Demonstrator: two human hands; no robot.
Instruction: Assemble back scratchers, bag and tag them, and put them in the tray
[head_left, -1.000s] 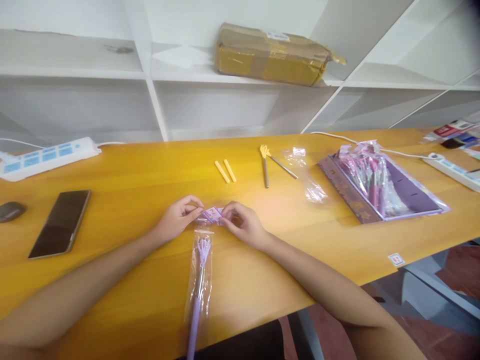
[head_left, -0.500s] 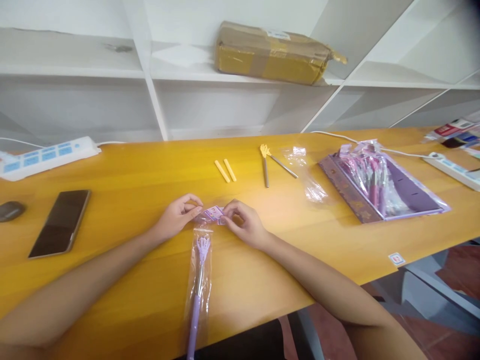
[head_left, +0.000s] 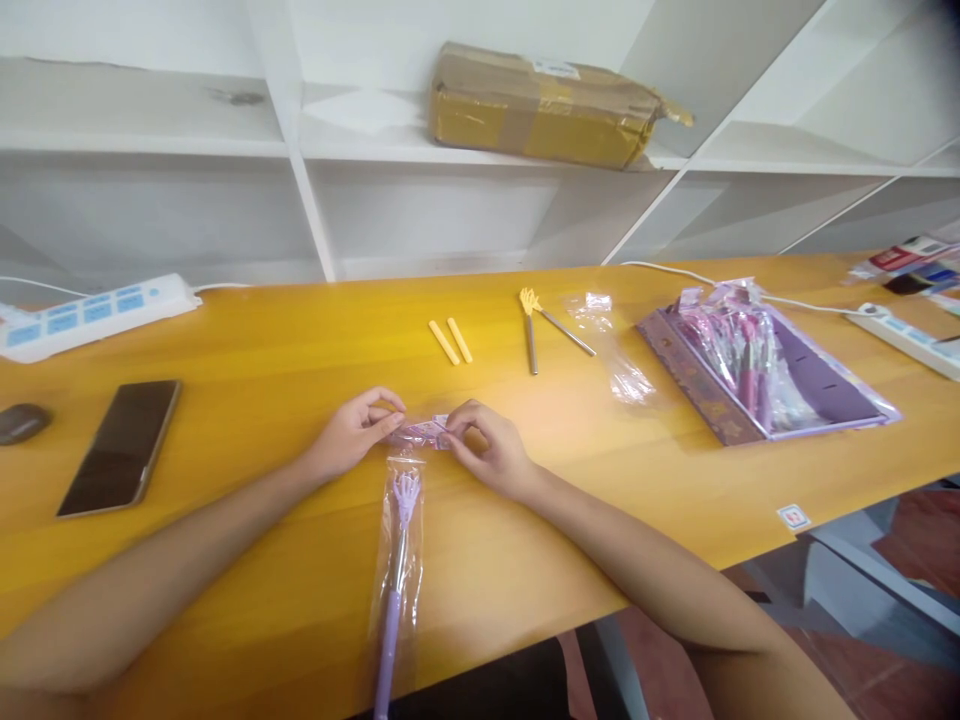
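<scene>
A purple back scratcher (head_left: 390, 620) with a silver shaft and a claw head lies in a clear plastic bag (head_left: 417, 590), pointing away from me. At the bag's top is a small purple and white printed card (head_left: 427, 430), seen partly edge-on. My left hand (head_left: 352, 435) is closed in a pinch at the left of the bag's top. On the other side, my right hand (head_left: 487, 445) pinches the card between thumb and forefinger. Beyond the hands lie two yellow sticks (head_left: 453, 341) and two metal rods with yellow claw heads (head_left: 530, 303).
An open purple display box (head_left: 814, 385) with several bagged items stands at the right, beside clear wrappers (head_left: 626, 375). A phone (head_left: 120, 448), a dark mouse (head_left: 22, 423) and a power strip (head_left: 105, 315) are at the left. A taped carton (head_left: 547, 105) rests on the shelf.
The printed card has tilted between my fingers, so less of its face shows. Both hands have stayed almost in place, and the bagged back scratcher lies as before.
</scene>
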